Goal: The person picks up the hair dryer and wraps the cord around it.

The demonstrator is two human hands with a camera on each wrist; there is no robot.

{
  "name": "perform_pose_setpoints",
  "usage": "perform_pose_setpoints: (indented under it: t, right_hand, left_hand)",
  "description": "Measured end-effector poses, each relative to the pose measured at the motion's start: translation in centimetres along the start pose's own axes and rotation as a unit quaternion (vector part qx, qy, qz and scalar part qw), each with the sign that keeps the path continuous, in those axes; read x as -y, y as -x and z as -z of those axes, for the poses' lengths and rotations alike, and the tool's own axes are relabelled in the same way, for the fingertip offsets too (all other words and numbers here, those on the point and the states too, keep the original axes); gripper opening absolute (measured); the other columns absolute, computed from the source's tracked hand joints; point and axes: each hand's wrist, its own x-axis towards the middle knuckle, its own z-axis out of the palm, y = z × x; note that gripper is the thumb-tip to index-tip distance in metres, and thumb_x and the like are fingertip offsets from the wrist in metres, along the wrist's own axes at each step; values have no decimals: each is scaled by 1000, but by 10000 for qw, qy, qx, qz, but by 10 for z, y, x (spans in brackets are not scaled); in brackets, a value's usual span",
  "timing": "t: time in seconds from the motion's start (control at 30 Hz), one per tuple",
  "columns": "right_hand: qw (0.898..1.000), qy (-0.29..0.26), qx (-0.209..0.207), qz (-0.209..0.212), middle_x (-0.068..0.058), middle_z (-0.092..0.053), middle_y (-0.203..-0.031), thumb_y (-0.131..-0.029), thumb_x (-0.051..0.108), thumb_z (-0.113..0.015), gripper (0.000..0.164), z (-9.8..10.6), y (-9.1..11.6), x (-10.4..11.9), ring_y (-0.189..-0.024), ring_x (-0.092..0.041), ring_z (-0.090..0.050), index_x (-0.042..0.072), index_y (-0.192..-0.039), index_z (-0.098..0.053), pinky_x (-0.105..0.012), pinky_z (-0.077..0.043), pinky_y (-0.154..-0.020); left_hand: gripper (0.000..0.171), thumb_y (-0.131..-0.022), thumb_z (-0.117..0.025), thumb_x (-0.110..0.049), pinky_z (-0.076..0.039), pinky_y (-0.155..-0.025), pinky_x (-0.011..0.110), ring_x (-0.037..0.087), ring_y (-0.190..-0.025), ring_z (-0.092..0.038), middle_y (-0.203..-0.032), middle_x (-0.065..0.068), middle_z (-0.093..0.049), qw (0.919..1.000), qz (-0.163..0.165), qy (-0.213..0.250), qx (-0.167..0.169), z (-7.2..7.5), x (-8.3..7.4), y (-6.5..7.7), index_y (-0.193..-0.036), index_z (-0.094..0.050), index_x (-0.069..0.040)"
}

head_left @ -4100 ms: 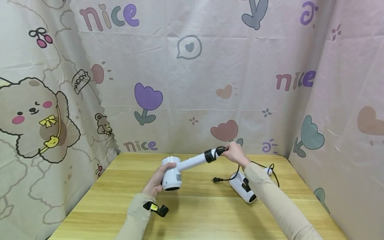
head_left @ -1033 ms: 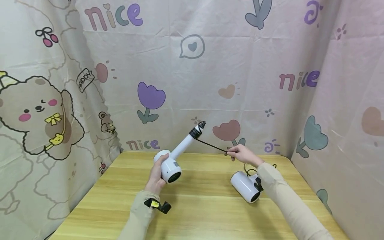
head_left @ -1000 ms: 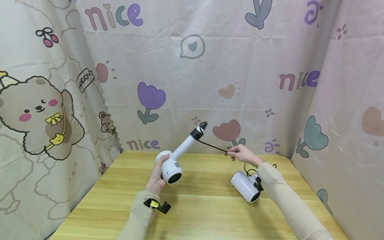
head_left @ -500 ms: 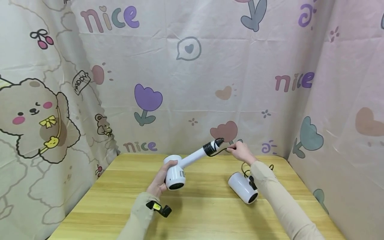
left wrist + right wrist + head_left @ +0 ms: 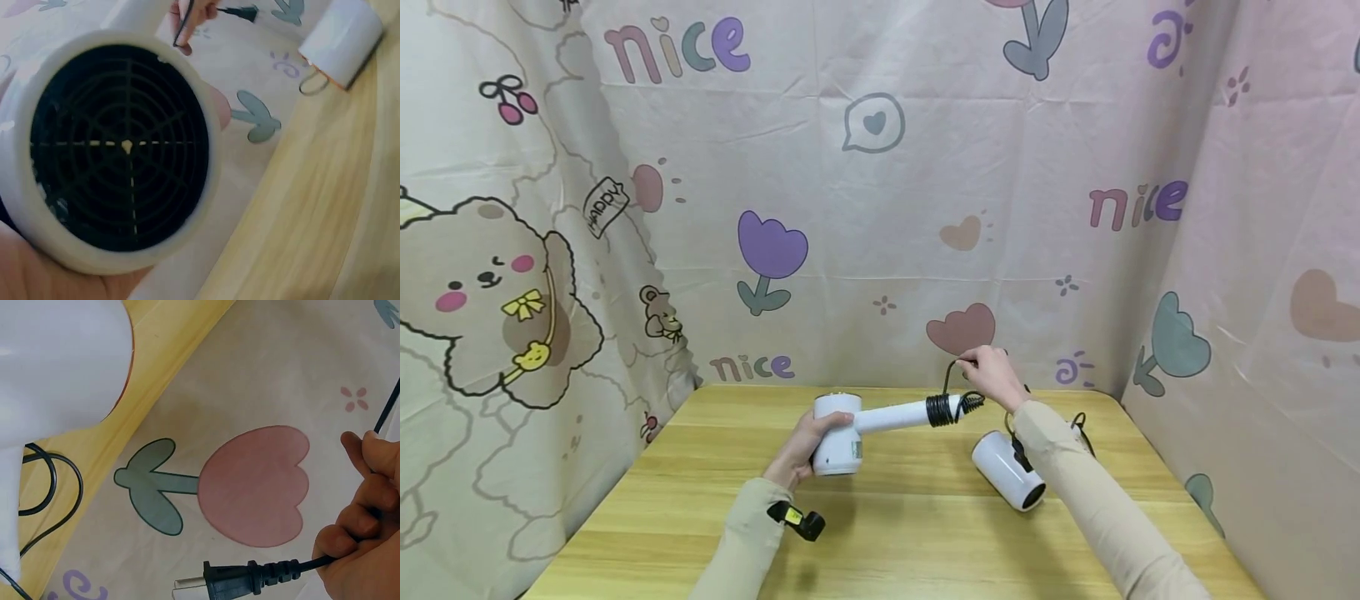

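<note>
the left hand (image 5: 800, 443) is gripping the dryer (image 5: 837, 448) above the table (image 5: 895, 542); the right hand (image 5: 992, 375) is pinching its cord (image 5: 938, 410), mostly circling the handle (image 5: 891, 417), only the plug end (image 5: 234, 580) seemingly remaining unwound.

back curtain (image 5: 880, 217): "nice" ×3 | left curtain (image 5: 523, 275): "HAPPY" | dryer label (image 5: 857, 450): illegible
</note>
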Motion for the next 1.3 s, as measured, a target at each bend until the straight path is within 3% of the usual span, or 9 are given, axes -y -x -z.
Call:
perform_pose_setpoints:
  t: [0.3, 0.5, 0.63, 0.93, 1.2, 1.3]
  right_hand:
    - [9995, 60, -128, 298, -7, -75, -93, -96, 20, -63, 19, -1, 0, 11, -62, -12, -57, 9, -101, -77, -27, -45, -56]
    - [9988, 251, -226, 350, -2, -75, -87, -93, 21, -66, 15, 1, 0, 27, -65, -10, -61, 13, -96, -78, -29, -51, -61]
    - [9986, 271, -294, 345, 0, -75, -86, -92, 22, -67, 14, -1, 3, 38, -65, -10, -61, 15, -95, -78, -27, -49, -57]
    - [9979, 249, -391, 455, 2, -74, -83, -92, 23, -66, 14, 4, 10, 61, -61, -9, -60, 17, -96, -78, -25, -44, -48]
    - [9984, 428, -319, 205, 1, -76, -90, -91, 25, -67, 15, 5, 16, 71, -74, -16, -69, 19, -98, -79, -26, -46, -49]
    - [9984, 441, -297, 183, 2, -76, -89, -91, 25, -67, 15, 3, 18, 74, -73, -16, -68, 19, -97, -79, -27, -46, -49]
  left_hand:
    - [68, -77, -79, -22, -60, -72, 43, 26, -88, -65, -115, 18, -58, 9957, -248, -864, -214, 3, 1, 0, -133, -43, -8]
    - [73, -73, -83, -17, -60, -67, 40, 27, -87, -64, -115, 21, -57, 9852, -618, -1501, -548, 0, 3, -2, -133, -43, -4]
    - [74, -71, -84, -17, -61, -64, 40, 28, -85, -64, -114, 22, -57, 9779, -715, -1834, -711, -3, 2, -3, -132, -44, -3]
    - [79, -70, -85, -25, -60, -63, 37, 29, -86, -64, -112, 22, -58, 9663, -662, -2195, -1173, 3, 0, -6, -131, -43, -2]
    - [81, -70, -84, -28, -60, -63, 37, 30, -87, -63, -113, 22, -58, 9629, -637, -2190, -1446, 6, 0, -6, -134, -41, -3]
    - [83, -70, -85, -31, -60, -63, 36, 30, -87, -64, -113, 23, -59, 9546, -713, -2359, -1675, 5, 0, -7, -135, -41, -3]
